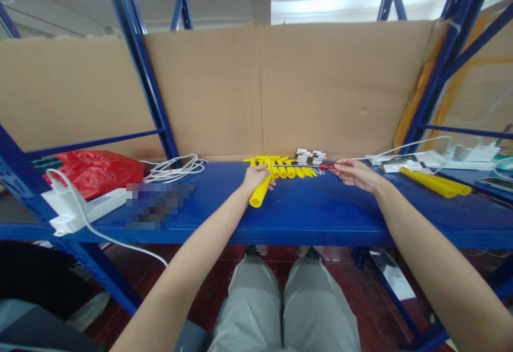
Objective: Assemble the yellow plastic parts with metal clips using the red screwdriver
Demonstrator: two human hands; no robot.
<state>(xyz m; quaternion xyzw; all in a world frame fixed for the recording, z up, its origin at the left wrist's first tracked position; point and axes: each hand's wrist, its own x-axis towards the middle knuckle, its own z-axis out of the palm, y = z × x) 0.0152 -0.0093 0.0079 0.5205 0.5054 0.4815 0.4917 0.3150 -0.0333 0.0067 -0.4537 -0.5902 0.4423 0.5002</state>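
In the head view, my left hand is closed around a yellow tube, whose open round end points toward me. My right hand grips a red-handled screwdriver. Its long thin metal shaft runs left to the upper part of the tube; whether the tip is inside it I cannot tell. Behind and beside the tube lie several yellow pieces with cone-like ends, set in a row. Small white screws or similar bits lie near the screwdriver.
A stack of white and dark strips lies by the cardboard wall. At right are two yellow tubes and white boxes. A red bag, power strip and coiled white cable occupy the blue shelf's left.
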